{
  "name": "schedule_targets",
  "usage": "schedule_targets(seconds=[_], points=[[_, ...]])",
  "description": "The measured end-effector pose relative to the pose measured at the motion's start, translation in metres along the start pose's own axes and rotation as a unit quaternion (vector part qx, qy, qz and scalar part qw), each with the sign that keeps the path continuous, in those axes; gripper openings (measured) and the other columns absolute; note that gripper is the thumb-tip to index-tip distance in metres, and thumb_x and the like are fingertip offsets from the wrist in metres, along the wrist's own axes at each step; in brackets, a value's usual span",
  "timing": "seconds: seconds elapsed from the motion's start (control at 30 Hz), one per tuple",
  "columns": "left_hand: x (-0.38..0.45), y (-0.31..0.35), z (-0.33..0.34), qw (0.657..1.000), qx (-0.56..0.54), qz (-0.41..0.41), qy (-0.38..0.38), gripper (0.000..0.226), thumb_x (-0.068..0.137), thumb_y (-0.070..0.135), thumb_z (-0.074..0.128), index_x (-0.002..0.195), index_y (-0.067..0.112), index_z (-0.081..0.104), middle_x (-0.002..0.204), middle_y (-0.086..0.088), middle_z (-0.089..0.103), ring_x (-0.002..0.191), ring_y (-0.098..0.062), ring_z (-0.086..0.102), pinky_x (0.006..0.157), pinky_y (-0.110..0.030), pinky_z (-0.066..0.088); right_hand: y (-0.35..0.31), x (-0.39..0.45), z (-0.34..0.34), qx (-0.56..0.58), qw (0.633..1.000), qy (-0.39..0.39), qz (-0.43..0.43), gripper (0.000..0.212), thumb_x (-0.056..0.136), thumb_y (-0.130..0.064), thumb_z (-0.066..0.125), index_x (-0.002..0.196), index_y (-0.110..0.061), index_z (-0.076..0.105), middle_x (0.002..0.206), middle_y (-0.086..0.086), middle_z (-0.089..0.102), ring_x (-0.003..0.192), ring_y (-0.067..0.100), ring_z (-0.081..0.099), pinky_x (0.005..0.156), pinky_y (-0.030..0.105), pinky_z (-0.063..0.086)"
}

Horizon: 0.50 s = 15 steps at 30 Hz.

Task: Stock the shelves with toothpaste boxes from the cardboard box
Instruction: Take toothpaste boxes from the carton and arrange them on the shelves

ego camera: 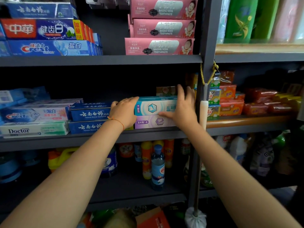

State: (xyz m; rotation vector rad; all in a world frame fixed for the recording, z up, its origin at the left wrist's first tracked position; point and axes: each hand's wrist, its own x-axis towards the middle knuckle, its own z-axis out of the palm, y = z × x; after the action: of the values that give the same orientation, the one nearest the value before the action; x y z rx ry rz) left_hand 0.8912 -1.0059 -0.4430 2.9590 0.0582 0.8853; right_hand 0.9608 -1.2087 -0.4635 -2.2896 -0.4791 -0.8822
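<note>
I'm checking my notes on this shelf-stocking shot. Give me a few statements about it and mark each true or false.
1. Both hands touch the teal toothpaste box. True.
2. The teal box lies on a purple box. True.
3. The pink boxes are on the same shelf as the hands. False: they are one shelf higher.
4. The left hand wears a glove. False: it is bare, with a red string at the wrist.
5. The right hand holds a bottle. False: it rests on the boxes.
</note>
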Motion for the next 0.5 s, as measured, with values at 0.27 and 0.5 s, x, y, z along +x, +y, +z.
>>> schedule_targets(seconds=[0.27,0.5], points=[[-0.001,-0.001,0.002,1.000,-0.011,0.000,-0.014,0.077,0.092,0.016,0.064,0.156,0.021,0.021,0.159,-0.003,0.031,0.145,-0.021,0.029,0.116,-0.040,0.021,-0.002,-0.041,0.028,0.178,0.963,0.050,0.199,0.110,0.082,-0.038,0.076,0.155,-0.002,0.002,0.158,0.018,0.021,0.146,0.032,0.021,0.116,0.041,0.022],[-0.001,0.000,0.004,1.000,-0.022,-0.008,0.000,0.073,0.092,0.015,0.064,0.154,0.020,0.026,0.154,-0.004,0.039,0.141,-0.022,0.035,0.114,-0.040,0.023,-0.004,-0.042,0.030,0.191,0.956,0.055,0.217,0.098,0.086,-0.038,0.072,0.154,-0.003,0.011,0.155,0.015,0.028,0.143,0.030,0.028,0.116,0.043,0.029]])
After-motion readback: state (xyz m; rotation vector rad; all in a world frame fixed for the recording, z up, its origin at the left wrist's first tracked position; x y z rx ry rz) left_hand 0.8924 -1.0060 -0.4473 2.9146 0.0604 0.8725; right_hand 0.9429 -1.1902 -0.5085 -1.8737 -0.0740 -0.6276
